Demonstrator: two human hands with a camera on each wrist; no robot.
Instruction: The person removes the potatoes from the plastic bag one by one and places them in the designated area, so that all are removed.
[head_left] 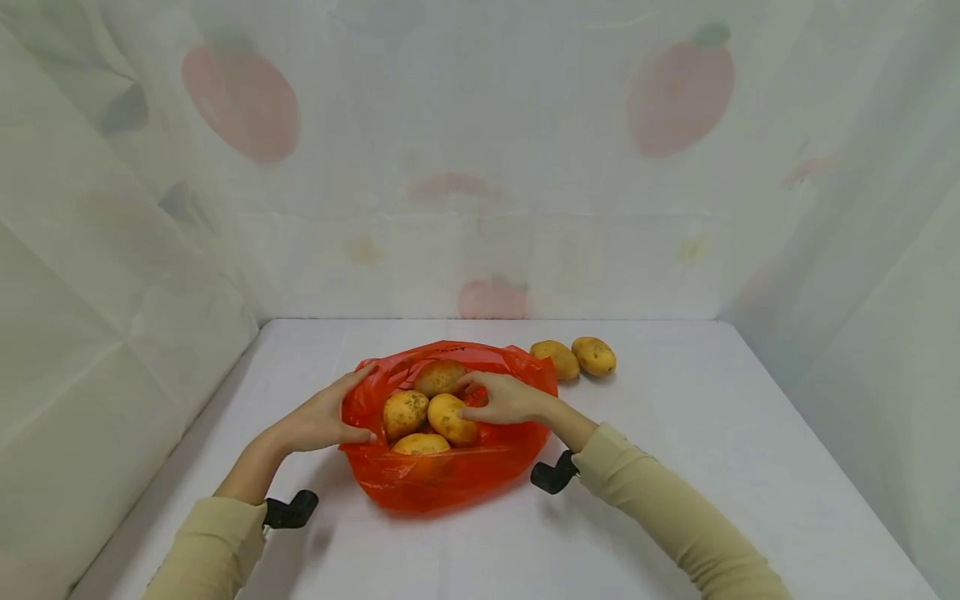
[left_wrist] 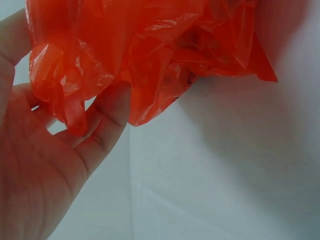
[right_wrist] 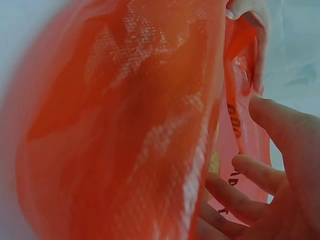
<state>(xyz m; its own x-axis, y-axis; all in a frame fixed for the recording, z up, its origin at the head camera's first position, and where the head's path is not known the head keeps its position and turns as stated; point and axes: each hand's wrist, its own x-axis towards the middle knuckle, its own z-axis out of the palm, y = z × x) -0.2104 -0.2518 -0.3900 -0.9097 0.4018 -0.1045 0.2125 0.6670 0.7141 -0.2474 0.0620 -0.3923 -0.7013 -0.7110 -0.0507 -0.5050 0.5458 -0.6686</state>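
A red plastic bag [head_left: 442, 487] sits on the table with its mouth spread wide. Several potatoes [head_left: 406, 414] lie inside it. My left hand [head_left: 318, 419] holds the bag's left rim; in the left wrist view the crumpled red film [left_wrist: 165, 45] passes between thumb and fingers. Over the right part of the mouth is my right hand [head_left: 508, 398], its fingers apart beside a back potato [head_left: 438, 377] and its thumb near a front potato [head_left: 452, 419]. Within the right wrist view these fingers [right_wrist: 240, 200] look relaxed, with nothing gripped; the bag's wall hides most of the potatoes.
Two more potatoes [head_left: 595, 357] lie on the white table [head_left: 675, 467], behind and to the right of the bag. A pale printed curtain [head_left: 480, 158] stands along the back and both sides. Black wrist-worn devices [head_left: 553, 473] jut out by the cuffs.
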